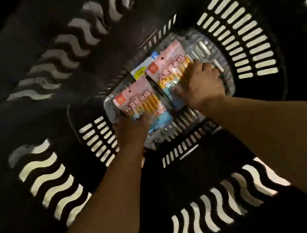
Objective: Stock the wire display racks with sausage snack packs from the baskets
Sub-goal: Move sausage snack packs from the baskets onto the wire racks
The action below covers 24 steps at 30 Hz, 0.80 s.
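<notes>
I look straight down into a deep black basket (235,40) with slotted walls. Two pink-topped sausage snack packs lie at its bottom, side by side. My left hand (131,127) grips the lower edge of the left pack (138,102). My right hand (202,86) lies on the right pack (170,68), its fingers curled over the pack's right side and lower half. Both forearms reach down from the lower edge of the view. The fingertips are hidden under the packs.
A yellow price label (140,72) shows on a flat white item under the packs. The basket's bottom (207,42) is shiny and slotted. Dark basket walls (43,181) with wavy and straight slots close in on every side.
</notes>
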{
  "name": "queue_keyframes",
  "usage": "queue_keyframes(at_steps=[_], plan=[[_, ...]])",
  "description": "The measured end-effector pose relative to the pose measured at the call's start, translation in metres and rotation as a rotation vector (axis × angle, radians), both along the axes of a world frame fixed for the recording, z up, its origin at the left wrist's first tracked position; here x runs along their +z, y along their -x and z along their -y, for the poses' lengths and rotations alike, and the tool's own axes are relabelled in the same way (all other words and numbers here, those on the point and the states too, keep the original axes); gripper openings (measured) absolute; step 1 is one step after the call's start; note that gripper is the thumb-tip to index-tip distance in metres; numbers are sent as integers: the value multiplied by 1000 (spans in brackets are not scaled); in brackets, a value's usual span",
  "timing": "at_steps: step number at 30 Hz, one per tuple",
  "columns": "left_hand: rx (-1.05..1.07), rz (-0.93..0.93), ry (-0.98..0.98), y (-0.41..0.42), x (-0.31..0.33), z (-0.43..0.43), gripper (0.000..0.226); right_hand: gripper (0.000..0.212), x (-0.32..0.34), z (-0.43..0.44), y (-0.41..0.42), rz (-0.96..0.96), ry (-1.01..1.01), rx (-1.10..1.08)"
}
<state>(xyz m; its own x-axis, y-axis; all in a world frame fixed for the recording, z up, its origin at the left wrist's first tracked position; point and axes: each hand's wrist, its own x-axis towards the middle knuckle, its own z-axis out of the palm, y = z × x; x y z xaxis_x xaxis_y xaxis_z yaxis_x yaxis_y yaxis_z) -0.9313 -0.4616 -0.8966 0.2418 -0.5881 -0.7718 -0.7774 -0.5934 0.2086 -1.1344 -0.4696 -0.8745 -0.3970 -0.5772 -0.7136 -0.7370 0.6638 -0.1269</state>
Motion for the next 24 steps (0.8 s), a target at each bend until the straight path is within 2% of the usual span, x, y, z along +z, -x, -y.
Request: queue_keyframes(at_steps=[5, 9, 13, 18, 20, 22, 24], plan=[[102, 29, 14, -2, -28, -1, 107, 102, -21, 2, 1, -93, 52, -4], [229, -22, 0, -2, -32, -1, 95, 108, -25, 9, 7, -51, -1, -55], [252, -24, 39, -4, -23, -3, 76, 67, -26, 8, 3, 255, 49, -468], [198, -17, 39, -5, 1, -6, 54, 32, -13, -7, -3, 423, 17, -616], [244, -58, 38, -8, 17, -8, 45, 30, 4, -16, -3, 427, 8, -632], [282, -111, 29, -8, 38, -10, 27, 36, 25, -22, -2, 428, 12, -586], [328, -171, 37, -7, 69, -12, 19, 31, 55, -26, 3, 491, 22, -641]])
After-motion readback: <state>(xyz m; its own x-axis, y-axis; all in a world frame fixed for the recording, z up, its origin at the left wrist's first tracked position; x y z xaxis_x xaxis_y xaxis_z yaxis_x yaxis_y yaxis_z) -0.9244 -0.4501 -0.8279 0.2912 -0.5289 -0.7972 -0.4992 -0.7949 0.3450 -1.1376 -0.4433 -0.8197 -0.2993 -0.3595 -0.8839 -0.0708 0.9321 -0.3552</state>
